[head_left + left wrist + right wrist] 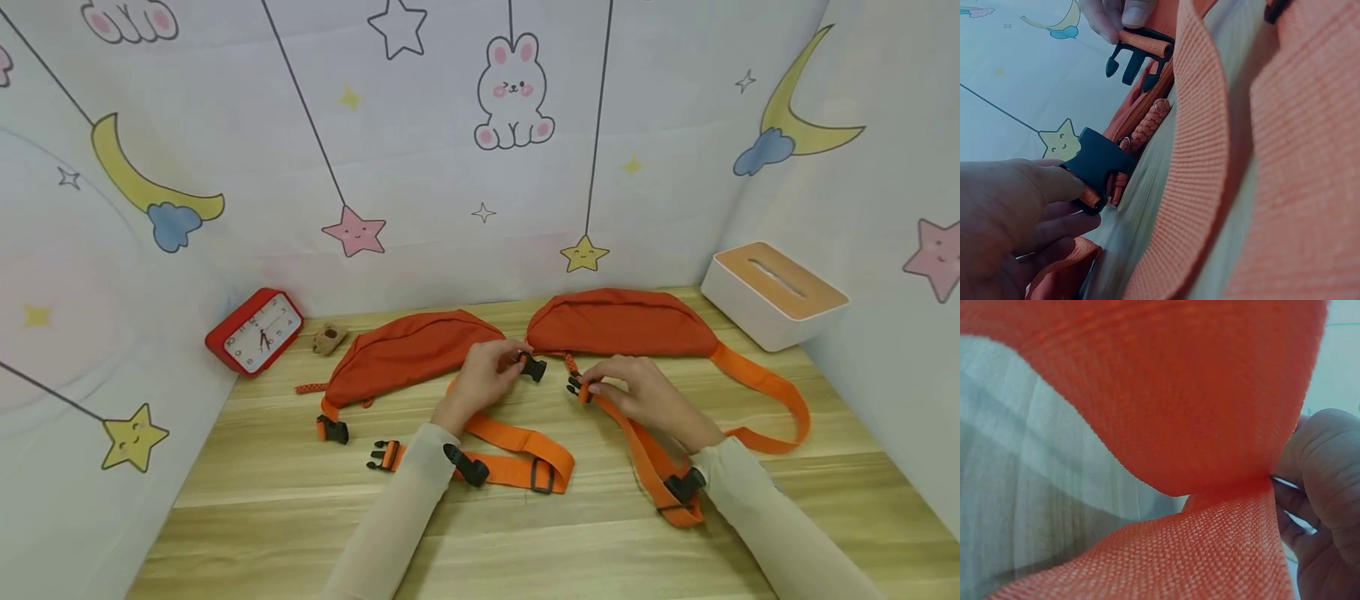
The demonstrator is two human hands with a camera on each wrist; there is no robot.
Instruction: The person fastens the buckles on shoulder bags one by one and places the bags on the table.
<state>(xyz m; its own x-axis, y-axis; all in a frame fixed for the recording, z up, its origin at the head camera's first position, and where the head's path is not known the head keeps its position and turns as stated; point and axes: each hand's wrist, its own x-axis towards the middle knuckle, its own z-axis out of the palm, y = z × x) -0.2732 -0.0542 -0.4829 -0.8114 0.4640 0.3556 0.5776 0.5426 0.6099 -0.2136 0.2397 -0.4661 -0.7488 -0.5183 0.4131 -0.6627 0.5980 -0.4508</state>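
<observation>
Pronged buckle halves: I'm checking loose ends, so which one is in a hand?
The pronged half pinched by the right hand; the other half lies on the table, left of the left sleeve.

We find bare wood on the near desk (540,554), between the left sleeve (397,521) and the right sleeve (776,521), where we could reach through. A small gap lies between the black socket (534,367) and the pronged clip (573,387). The left pouch (412,348) and right pouch (622,327) block the far side, the white box (753,302) the far right. A looped orange strap (510,472) lies in the way, near and left of the gap.
</observation>
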